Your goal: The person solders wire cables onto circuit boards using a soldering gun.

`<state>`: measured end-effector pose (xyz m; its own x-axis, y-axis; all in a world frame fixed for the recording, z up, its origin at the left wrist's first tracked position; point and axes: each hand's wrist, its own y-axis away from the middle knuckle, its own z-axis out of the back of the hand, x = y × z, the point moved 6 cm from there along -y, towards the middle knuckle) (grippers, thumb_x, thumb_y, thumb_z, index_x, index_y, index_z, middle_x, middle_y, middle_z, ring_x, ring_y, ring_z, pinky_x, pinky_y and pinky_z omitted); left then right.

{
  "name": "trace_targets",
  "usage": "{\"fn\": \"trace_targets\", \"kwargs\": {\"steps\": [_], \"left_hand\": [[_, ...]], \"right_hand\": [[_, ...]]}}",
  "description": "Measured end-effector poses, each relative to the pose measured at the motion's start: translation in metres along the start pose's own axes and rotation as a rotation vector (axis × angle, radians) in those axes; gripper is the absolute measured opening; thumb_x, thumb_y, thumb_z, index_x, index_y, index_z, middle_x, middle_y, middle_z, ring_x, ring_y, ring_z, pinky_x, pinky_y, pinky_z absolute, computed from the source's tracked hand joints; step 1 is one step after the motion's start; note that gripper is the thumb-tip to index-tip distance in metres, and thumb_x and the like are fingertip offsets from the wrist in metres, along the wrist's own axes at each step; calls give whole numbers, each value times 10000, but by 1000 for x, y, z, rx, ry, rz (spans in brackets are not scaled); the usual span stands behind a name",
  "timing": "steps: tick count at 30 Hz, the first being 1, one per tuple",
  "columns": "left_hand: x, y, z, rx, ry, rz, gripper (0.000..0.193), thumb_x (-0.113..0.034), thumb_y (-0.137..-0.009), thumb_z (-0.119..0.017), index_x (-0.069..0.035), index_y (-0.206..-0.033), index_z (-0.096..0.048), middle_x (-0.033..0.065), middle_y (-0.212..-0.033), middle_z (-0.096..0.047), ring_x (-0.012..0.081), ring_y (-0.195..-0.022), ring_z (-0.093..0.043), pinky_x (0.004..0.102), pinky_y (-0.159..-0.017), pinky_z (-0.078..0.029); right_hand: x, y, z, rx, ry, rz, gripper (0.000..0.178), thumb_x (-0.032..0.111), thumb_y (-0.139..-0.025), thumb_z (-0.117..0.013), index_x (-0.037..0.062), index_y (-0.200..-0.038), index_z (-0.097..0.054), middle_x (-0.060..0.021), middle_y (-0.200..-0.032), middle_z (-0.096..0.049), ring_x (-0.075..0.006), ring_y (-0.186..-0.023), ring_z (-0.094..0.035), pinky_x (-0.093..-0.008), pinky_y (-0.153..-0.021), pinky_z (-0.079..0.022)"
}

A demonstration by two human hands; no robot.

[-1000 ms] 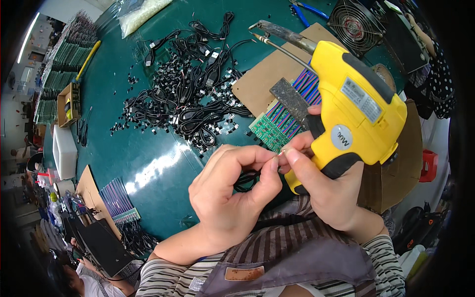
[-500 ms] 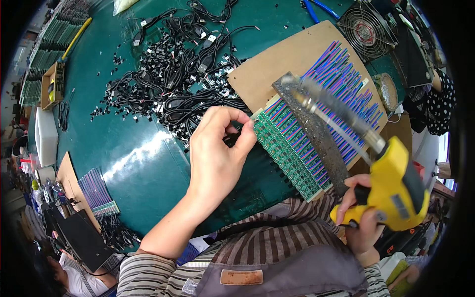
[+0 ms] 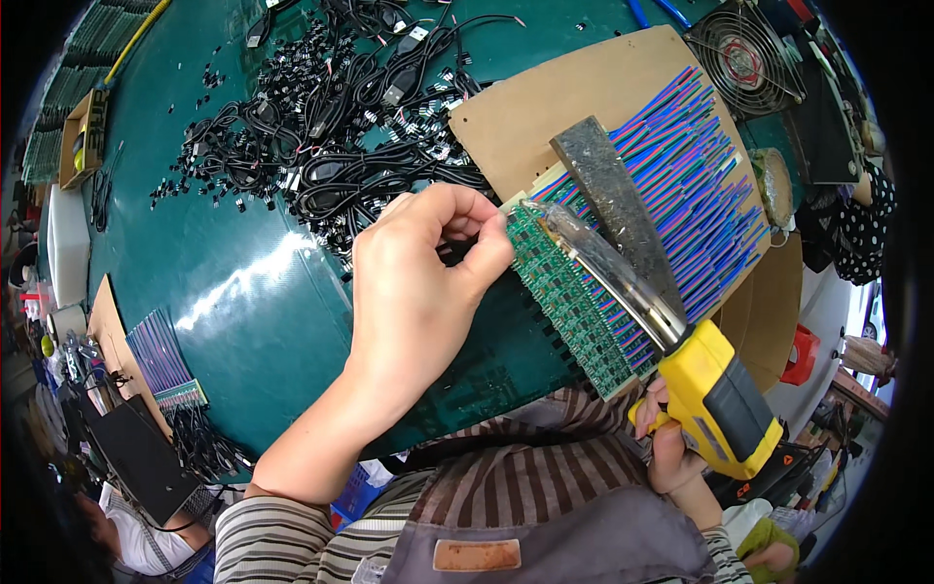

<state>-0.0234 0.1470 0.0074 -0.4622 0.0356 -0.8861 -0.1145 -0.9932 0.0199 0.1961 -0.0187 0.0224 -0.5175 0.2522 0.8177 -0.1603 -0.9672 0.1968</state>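
"Head view: what's nearest?"
"The right hand [image 3: 673,461], curled round a yellow soldering gun [image 3: 715,389], tip at the green circuit boards [image 3: 574,304]."
"And the other?"
"The left hand [image 3: 413,268] is pinched at their upper corner; I can't tell on what."
"Beyond?"
"A dark bar [image 3: 611,190] across coloured wires [image 3: 693,185] on brown cardboard [image 3: 525,107]; farther left, heaped black cables [image 3: 336,180]."

The yellow, dark-panelled soldering gun [image 3: 715,397] slants over the near edge of the table [image 3: 263,380], its metal tip at the far end of the green circuit boards [image 3: 572,304] (contact is hard to judge). These lie side by side along the near-left edge of the brown board [image 3: 525,117], their blue, pink and green wires [image 3: 693,165] spreading across it.
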Motion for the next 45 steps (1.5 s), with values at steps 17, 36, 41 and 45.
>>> {"fn": "trace_targets", "kwargs": {"steps": [17, 36, 41, 45], "left_hand": [[-2, 4, -2, -131, -66, -90, 95, -26, -691, -688, -16, -740, -608, 79, -665, -602, 189, -629, -596, 294, -592, -486], [-5, 6, 0, -108, -154, -136, 90, -40, -757, -665, 33, -789, -624, 38, -688, -630, 69, -634, -561, 210, -632, -469], [-6, 5, 1, -148, -121, -140, 99, -23, -683, -695, -23, -744, -617, 68, -656, -602, 185, -621, -586, 293, -574, -469], [-10, 0, 8, -77, -141, -211, 110, -21, -688, -695, -32, -785, -645, 69, -662, -604, 199, -620, -586, 298, -577, -471]], "right_hand": [[2, 4, 0, -12, -110, -119, 267, 177, -758, -586, 64, -987, -664, -113, -903, -631, -288, -777, -600, -343, -701, -476], [2, 5, -16, -46, -526, -165, 667, 541, -826, -568, 24, -1220, -416, -24, -748, -464, -95, -586, -457, -243, -489, -391], [-21, 17, -11, 3, -679, -232, 692, 543, -819, -573, 17, -1238, -408, -81, -1010, -510, -102, -580, -459, -254, -493, -403], [-3, 10, -11, 61, -496, -162, 688, 532, -821, -579, 8, -1233, -408, -111, -1286, -423, -108, -584, -458, -262, -506, -411]]}}
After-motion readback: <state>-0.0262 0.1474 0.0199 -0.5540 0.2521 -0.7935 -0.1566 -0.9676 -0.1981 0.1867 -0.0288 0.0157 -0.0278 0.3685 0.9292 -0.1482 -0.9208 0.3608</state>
